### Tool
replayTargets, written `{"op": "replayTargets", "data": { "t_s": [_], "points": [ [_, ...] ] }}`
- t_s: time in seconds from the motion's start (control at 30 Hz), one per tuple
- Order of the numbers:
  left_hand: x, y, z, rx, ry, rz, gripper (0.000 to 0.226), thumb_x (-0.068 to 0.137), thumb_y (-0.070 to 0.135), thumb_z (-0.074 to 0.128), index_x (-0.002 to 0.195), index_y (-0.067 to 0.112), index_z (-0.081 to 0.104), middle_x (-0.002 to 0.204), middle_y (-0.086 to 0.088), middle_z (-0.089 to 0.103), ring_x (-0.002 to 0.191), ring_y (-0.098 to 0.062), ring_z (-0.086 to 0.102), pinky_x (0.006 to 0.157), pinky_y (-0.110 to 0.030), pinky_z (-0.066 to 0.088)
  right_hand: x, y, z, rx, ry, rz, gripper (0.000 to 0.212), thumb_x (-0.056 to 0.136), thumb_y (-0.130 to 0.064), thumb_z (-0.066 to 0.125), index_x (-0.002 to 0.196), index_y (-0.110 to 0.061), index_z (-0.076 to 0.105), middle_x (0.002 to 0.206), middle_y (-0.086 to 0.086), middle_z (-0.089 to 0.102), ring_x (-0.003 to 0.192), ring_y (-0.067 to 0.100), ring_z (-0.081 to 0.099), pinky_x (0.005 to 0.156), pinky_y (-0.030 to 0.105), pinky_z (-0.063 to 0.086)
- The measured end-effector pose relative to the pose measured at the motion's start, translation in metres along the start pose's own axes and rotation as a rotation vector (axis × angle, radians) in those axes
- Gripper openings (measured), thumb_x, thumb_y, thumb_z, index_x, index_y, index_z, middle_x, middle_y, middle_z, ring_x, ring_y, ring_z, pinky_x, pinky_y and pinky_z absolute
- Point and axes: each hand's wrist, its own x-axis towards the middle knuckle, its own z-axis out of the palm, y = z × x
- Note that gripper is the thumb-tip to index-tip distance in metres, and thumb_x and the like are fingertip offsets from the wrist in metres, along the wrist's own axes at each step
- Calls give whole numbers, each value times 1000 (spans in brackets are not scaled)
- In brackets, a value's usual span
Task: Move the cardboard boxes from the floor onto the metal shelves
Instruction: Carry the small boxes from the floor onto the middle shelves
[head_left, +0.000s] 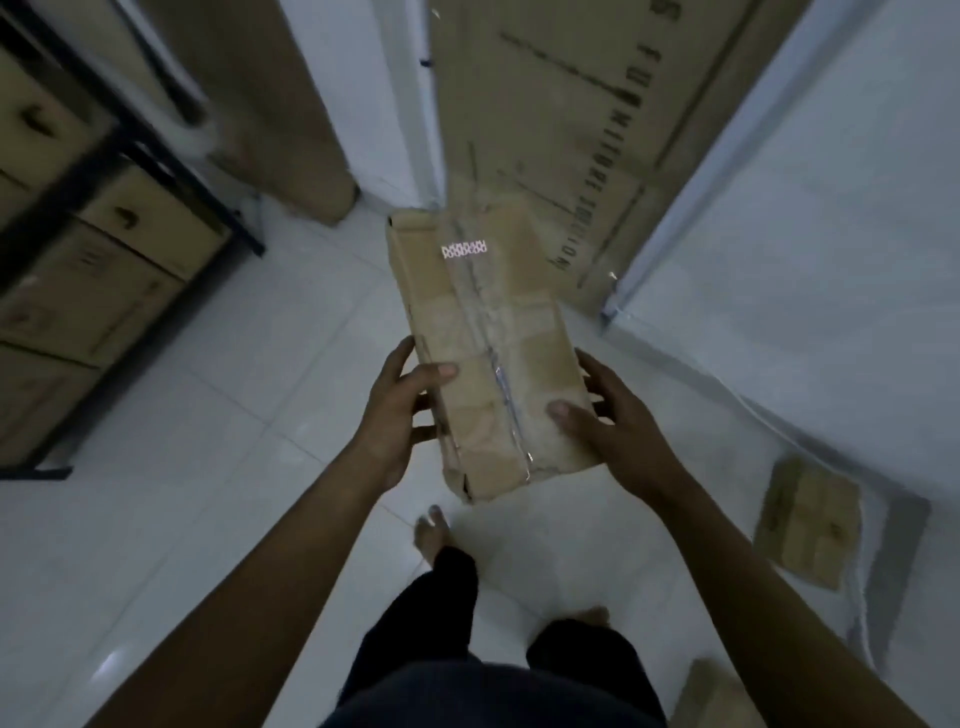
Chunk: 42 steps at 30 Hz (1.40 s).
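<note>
Aloft, cardboard box (485, 332) between left hand (396, 415) and right hand (618, 431); both grips round it (label (464, 249) illegible)

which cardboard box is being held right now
The long taped box, gripped by the left hand and right hand; the smaller box at right lies on the floor.

Floor (182, 467): white glossy tiles. Metal shelf rack (130, 150), dark frame, stands on it, with cardboard boxes (150, 218) packed side by side on its levels. Well right of the rack, a small taped box (808, 525) lies flat on the tiles by the wall. A second box (711, 696) sits nearer the camera, cut off by the frame edge. Just past the rack's far end a tall carton (291, 104) stands upright. Further right is a big printed carton (545, 130), also upright.
</note>
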Motion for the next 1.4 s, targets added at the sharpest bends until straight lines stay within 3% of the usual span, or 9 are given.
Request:
{"op": "replayTargets", "data": {
  "t_s": [0.13,0.33,0.57,0.67,0.77,0.83,1.03,1.17,1.4],
  "points": [
    [-39,85,-83,-31,58,226,88,59,46,72,143,33,47,112,4,72,95,-16,70,72,-35,57,32,-99,62,184,-237,-165,79,78,-55,71,149,-36,44,139,-8,60,115,16,67,81,31,59],
    [-79,180,-175,-117,223,485,86,63,44,70,142,18,50,137,-23,56,125,-48,52,103,-62,44,87,-232,151,286,-454,-387,66,77,-37,72,141,-28,57,132,3,67,112,18,69,79,25,56],
    [-102,281,-254,-157,381,707,78,67,47,72,134,12,56,115,-22,54,104,-37,45,94,-60,39,152,-370,229,331,-657,-570,64,73,-37,76,134,-23,63,121,0,73,108,16,71,78,22,56],
    [-119,331,-276,-146,470,798,71,70,47,69,132,14,58,120,-29,55,103,-50,48,98,-60,41,169,-434,256,337,-759,-639,60,71,-42,79,128,-28,67,121,3,73,107,20,71,78,25,57],
    [-141,377,-293,-148,570,901,52,74,48,68,110,11,62,106,-20,46,94,-39,40,80,-45,40,179,-495,283,341,-839,-705,61,71,-43,77,129,-26,66,116,5,74,98,20,74,71,24,58],
    [-152,402,-309,-139,663,955,58,80,51,65,114,5,62,108,-26,56,96,-46,52,87,-52,46,182,-534,302,367,-900,-736,59,72,-44,76,127,-25,67,115,7,74,96,22,74,70,25,58],
    [-190,456,-355,-167,819,1084,61,76,58,68,121,16,65,129,-19,63,117,-43,61,105,-59,43,175,-631,367,403,-952,-810,61,74,-41,73,131,-22,62,112,3,75,103,23,73,80,34,59],
    [-215,477,-399,1,783,1202,57,78,60,62,122,24,67,120,-12,67,114,-39,62,92,-57,54,164,-688,420,414,-943,-880,44,78,-41,70,116,-19,71,111,6,76,106,27,71,99,51,54],
    [-271,518,-499,244,830,1291,76,69,58,64,136,26,53,136,-12,57,123,-34,57,99,-60,50,126,-781,532,410,-876,-991,52,73,-48,71,115,-17,73,112,4,75,109,23,70,105,49,50]
  ]
}}
